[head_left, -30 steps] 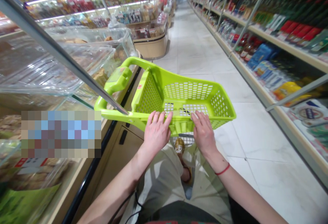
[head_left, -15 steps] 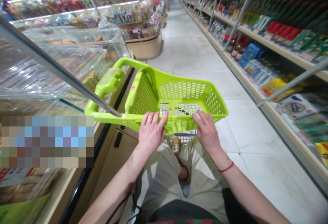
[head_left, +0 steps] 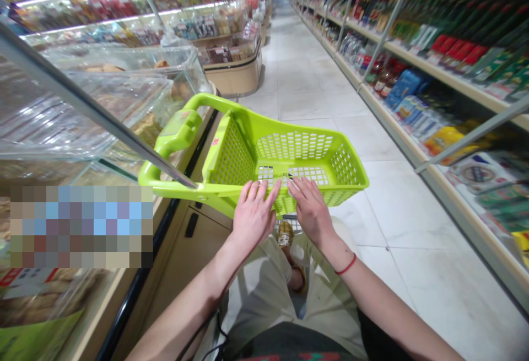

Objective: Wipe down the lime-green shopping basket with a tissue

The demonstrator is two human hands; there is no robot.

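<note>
A lime green plastic shopping basket (head_left: 339,154) sits in front of me, its perforated walls facing up and nothing in it. Its curved handle (head_left: 182,129) sticks out to the left. My left hand (head_left: 253,216) rests on the near rim with fingers laid over the edge. My right hand (head_left: 311,211) grips the same rim just to the right, close beside the left hand, and a red string circles its wrist. Below the basket I see my light trousers and a sandalled foot.
Clear plastic bulk-food bins (head_left: 124,80) with a metal rail (head_left: 95,110) line the counter on the left. Shelves of packaged goods (head_left: 438,58) run along the right. A white tiled aisle (head_left: 301,69) stretches ahead between them.
My right hand has slid left along the near rim, ending close beside my left hand. The basket has stayed almost where it was.
</note>
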